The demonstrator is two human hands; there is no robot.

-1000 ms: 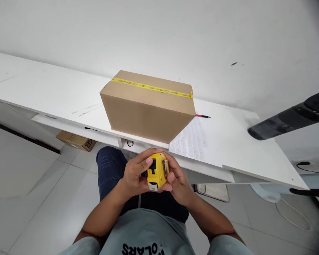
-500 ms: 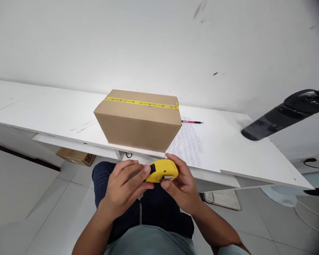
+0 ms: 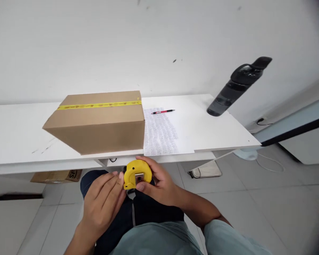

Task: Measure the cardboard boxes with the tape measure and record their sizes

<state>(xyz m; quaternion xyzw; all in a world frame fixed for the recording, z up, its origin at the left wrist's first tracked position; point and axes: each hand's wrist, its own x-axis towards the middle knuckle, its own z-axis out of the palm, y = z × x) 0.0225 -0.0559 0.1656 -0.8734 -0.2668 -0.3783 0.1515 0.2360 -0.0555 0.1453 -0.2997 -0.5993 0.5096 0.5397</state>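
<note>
Over my lap, in front of the shelf's edge, my right hand (image 3: 158, 184) is closed round a yellow tape measure (image 3: 130, 174), thumb on its near face by the metal belt clip. My left hand (image 3: 104, 198) is at the tape measure's left side, fingers pressed together with their tips against it. What lies under those fingertips is hidden. Beyond my hands a closed cardboard box (image 3: 108, 136) with yellow printed tape stands on the white shelf. Right of the box lies a sheet of paper (image 3: 162, 136) covered in writing, with a red and black pen (image 3: 163, 111) on it.
A dark water bottle (image 3: 227, 94) stands on the white shelf (image 3: 202, 138) at right, near the wall. Below the shelf are another cardboard box (image 3: 55, 176) at left and a flat pale board (image 3: 207, 170) on the floor. A black plug (image 3: 260, 120) sits in the wall at right.
My view has swung right, so the box appears further left and the whole bottle shows. The tape measure has turned so its flat face with the clip points toward me. Both hands stay on it.
</note>
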